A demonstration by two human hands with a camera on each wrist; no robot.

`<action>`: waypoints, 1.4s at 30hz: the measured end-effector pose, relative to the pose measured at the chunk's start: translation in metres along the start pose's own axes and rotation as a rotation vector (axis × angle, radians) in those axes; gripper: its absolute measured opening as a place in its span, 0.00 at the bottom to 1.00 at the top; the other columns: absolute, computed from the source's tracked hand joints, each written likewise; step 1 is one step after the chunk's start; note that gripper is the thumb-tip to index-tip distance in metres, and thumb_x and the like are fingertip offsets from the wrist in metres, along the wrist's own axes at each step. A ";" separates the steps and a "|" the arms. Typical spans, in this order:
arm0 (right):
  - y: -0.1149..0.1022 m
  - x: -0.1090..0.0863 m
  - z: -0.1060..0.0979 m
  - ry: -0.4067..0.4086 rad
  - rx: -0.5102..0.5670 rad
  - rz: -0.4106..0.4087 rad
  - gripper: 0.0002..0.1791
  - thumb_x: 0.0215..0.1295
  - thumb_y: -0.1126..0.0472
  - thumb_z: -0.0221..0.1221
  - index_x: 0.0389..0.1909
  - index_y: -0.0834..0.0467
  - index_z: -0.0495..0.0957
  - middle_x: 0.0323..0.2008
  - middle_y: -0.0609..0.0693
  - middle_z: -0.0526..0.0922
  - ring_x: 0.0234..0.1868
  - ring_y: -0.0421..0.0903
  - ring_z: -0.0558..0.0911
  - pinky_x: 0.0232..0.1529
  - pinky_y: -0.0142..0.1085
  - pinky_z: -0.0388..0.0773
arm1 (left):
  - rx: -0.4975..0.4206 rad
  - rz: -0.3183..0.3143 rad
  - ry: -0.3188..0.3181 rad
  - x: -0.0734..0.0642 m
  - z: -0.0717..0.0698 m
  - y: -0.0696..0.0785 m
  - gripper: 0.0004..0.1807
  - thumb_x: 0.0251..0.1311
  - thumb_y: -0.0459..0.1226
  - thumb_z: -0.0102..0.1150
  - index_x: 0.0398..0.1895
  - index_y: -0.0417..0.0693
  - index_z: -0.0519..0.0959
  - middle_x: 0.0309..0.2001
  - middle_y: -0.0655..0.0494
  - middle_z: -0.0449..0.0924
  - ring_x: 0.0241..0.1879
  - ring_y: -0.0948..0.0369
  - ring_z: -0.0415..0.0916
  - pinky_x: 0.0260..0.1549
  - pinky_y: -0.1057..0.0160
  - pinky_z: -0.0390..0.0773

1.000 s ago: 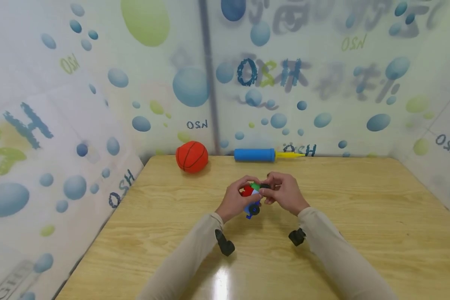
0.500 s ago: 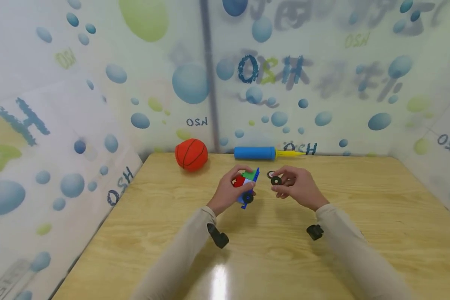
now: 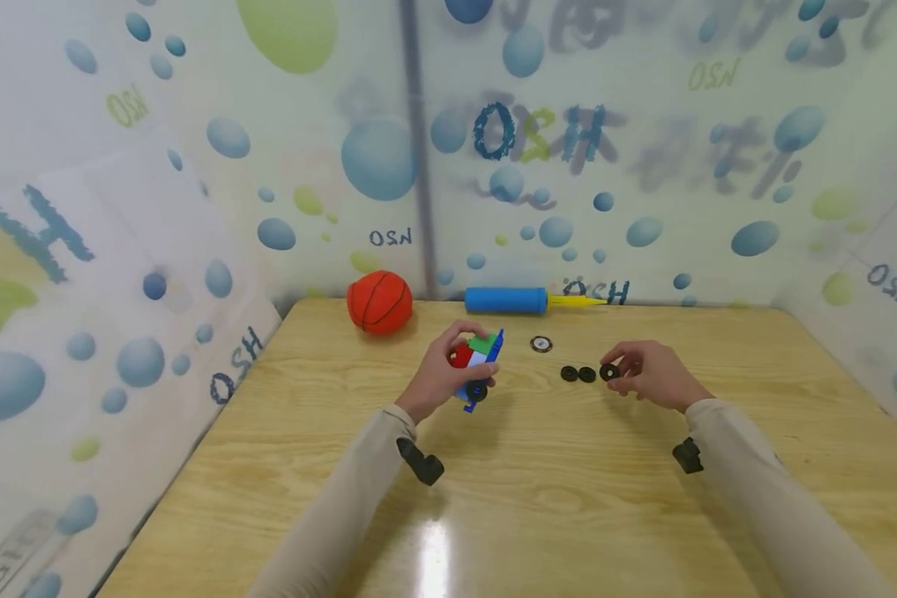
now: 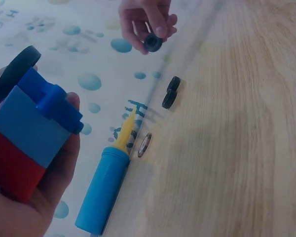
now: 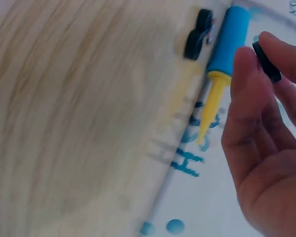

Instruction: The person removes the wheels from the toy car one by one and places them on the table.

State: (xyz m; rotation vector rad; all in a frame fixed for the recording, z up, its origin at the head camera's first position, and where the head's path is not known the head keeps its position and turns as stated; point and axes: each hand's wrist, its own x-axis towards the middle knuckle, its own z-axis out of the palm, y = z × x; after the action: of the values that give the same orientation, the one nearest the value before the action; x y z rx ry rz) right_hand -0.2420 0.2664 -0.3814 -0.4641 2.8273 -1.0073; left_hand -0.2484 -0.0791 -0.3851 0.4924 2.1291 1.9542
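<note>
Beneath my left grip [image 3: 437, 378] and right grip [image 3: 654, 374] spreads a pale, wood-grained bench [image 3: 553, 498]. Beyond them, its far edge runs along a whitish back wall [image 3: 643, 75] printed with blue and green bubbles [image 3: 379, 159], mirrored H2O lettering [image 3: 496, 131] and blurry grey characters [image 3: 661, 158]. Behind my left grip, a grey vertical strip [image 3: 416, 124] climbs that wall. A similarly patterned left wall [image 3: 105, 216] stands well out past my left grip, a right wall [image 3: 882, 199] past my right grip. Nearer me than my left grip, a white glare [image 3: 434, 552] lies on the bench.
</note>
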 end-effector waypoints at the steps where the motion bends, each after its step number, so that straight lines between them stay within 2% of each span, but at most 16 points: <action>1: 0.003 0.001 0.000 0.003 -0.023 0.008 0.19 0.62 0.64 0.67 0.53 0.63 0.80 0.32 0.53 0.84 0.30 0.47 0.81 0.30 0.38 0.79 | 0.004 -0.009 -0.004 0.000 0.000 0.000 0.22 0.62 0.35 0.67 0.56 0.59 0.71 0.50 0.41 0.76 0.34 0.57 0.88 0.40 0.57 0.87; 5: 0.011 0.007 0.004 0.009 -0.078 0.015 0.18 0.61 0.62 0.68 0.51 0.64 0.82 0.30 0.51 0.82 0.29 0.43 0.74 0.31 0.36 0.71 | 0.035 -0.038 -0.007 -0.002 0.000 0.000 0.22 0.61 0.35 0.68 0.55 0.58 0.72 0.50 0.40 0.74 0.34 0.56 0.89 0.41 0.56 0.87; 10: 0.019 0.014 0.010 -0.023 -0.135 0.017 0.17 0.61 0.61 0.68 0.49 0.66 0.83 0.24 0.49 0.77 0.26 0.43 0.70 0.30 0.36 0.67 | 0.026 -0.052 -0.010 -0.003 0.000 -0.004 0.21 0.62 0.35 0.68 0.54 0.56 0.71 0.49 0.41 0.74 0.33 0.55 0.89 0.41 0.56 0.87; 16: 0.025 0.023 0.012 -0.006 -0.154 0.045 0.17 0.60 0.61 0.68 0.47 0.65 0.82 0.26 0.51 0.80 0.28 0.44 0.73 0.34 0.36 0.69 | -0.014 -0.037 -0.005 -0.002 0.001 -0.005 0.20 0.63 0.33 0.65 0.54 0.54 0.70 0.47 0.42 0.73 0.31 0.56 0.88 0.40 0.57 0.87; 22: 0.029 0.026 0.012 -0.050 -0.171 0.079 0.17 0.59 0.61 0.69 0.46 0.65 0.81 0.28 0.54 0.81 0.29 0.45 0.76 0.33 0.35 0.72 | -0.039 -0.048 -0.014 -0.003 0.003 -0.006 0.20 0.63 0.32 0.64 0.53 0.55 0.69 0.47 0.41 0.74 0.31 0.55 0.88 0.39 0.55 0.87; 29: 0.033 0.029 0.011 -0.071 -0.174 0.097 0.18 0.61 0.62 0.68 0.50 0.65 0.80 0.29 0.55 0.84 0.28 0.44 0.77 0.31 0.35 0.73 | -0.052 -0.074 0.022 0.000 0.006 -0.005 0.20 0.65 0.38 0.64 0.56 0.60 0.68 0.52 0.41 0.75 0.34 0.56 0.88 0.39 0.54 0.87; 34: 0.034 0.030 0.012 -0.068 -0.167 0.110 0.19 0.62 0.62 0.66 0.53 0.64 0.80 0.28 0.53 0.84 0.26 0.43 0.76 0.29 0.34 0.71 | -0.050 -0.081 0.021 0.001 0.008 -0.005 0.23 0.67 0.41 0.63 0.61 0.57 0.65 0.54 0.40 0.74 0.35 0.57 0.87 0.38 0.53 0.87; 42: 0.032 0.033 0.013 -0.076 -0.179 0.091 0.21 0.63 0.61 0.66 0.55 0.63 0.80 0.27 0.53 0.83 0.24 0.42 0.74 0.27 0.34 0.70 | -0.041 -0.090 0.037 0.002 0.008 -0.002 0.20 0.68 0.41 0.62 0.58 0.62 0.67 0.53 0.41 0.76 0.36 0.56 0.86 0.36 0.53 0.87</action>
State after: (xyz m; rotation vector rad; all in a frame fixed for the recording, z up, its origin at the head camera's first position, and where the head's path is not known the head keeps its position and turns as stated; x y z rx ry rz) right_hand -0.2788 0.2713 -0.4115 -0.3767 2.8531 -0.7082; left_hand -0.2471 -0.0708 -0.3874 0.3494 2.0898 1.9686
